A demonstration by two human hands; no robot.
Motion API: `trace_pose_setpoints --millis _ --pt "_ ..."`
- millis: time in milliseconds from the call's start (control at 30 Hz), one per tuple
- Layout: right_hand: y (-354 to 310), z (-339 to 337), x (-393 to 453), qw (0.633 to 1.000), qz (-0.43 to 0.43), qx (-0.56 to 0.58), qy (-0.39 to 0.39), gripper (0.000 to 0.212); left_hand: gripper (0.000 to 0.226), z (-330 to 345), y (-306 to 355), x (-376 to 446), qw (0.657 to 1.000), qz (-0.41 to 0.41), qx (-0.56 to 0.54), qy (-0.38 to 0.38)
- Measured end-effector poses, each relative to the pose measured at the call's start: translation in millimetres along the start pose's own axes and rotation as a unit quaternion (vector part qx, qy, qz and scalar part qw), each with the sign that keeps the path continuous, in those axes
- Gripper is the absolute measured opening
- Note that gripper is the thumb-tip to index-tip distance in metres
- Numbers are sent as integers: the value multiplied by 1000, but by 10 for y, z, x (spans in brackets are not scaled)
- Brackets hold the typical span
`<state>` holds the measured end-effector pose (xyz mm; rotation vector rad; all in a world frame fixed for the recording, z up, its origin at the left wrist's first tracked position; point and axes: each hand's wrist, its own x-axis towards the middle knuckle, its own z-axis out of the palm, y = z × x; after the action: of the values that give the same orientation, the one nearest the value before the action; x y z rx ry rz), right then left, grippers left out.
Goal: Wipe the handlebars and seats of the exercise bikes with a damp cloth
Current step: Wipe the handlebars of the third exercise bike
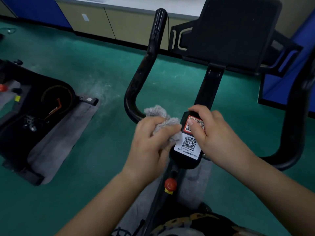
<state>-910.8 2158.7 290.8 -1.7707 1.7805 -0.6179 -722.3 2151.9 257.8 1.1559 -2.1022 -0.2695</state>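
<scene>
I stand over a black exercise bike. My left hand (150,138) grips a grey fluffy cloth (162,120), bunched against the left side of the bike's centre pad (185,150), which carries QR code stickers. My right hand (209,132) holds the same pad from the right, thumb lying across the red sticker. The left handlebar (148,57) curves up from just behind the cloth. The right handlebar (294,116) loops along the right edge. The seat is not in view.
A black tablet holder (231,33) stands on the stem ahead. A red knob (170,184) sits on the frame below the pad. A second bike's base (39,113) rests on a grey mat at left. Cabinets line the far wall; green floor all round.
</scene>
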Motion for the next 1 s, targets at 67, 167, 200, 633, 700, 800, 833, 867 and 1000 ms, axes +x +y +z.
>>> trace_pose_setpoints --millis 67,167,200,633,700,800,833,867,1000 --pt "-1 6 3 1000 1 -2 -1 34 34 -81 -163 61 999 25 22 -21" --pt "1 13 7 1000 0 -1 -1 35 29 -322 -563 296 996 -47 67 25" --pt "2 10 6 1000 1 1 -1 34 26 -364 -623 354 994 -80 68 40" --pt "-4 -6 -3 1000 11 -7 -7 36 34 -174 -628 1264 978 -205 -1 39" --pt "-9 -14 -5 1000 12 -7 -11 35 38 -190 -683 1315 979 -201 5 10" --pt "-30 -24 -18 1000 16 -5 -19 37 42 -228 -669 1045 982 -188 11 0" --pt "-35 -25 -15 1000 18 -6 -20 37 43 -216 -661 976 981 -191 14 4" --pt "-38 -21 -14 999 22 -8 -22 37 43 -190 -662 956 980 -197 24 10" --pt "-40 -21 0 999 30 -8 -21 36 41 1 -693 1445 981 -190 29 5"
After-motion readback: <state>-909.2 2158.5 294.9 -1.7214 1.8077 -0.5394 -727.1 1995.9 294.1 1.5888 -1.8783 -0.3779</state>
